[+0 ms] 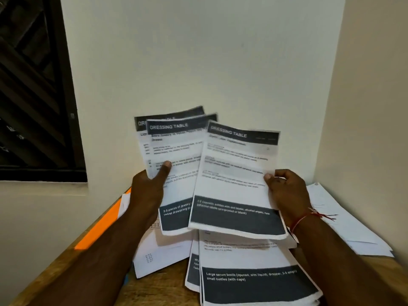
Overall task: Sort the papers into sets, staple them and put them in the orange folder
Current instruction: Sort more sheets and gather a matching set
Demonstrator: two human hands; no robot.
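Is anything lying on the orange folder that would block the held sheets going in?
Yes: loose white sheets overlap the orange folder along its right edge, beside the left hand holding the fanned papers. The right hand pinches the front sheet.

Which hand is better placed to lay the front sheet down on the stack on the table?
Right, probably. The right hand pinches the front sheet alone by its right edge, and the stack lies below it. The left hand grips the fanned sheets, so it is occupied.
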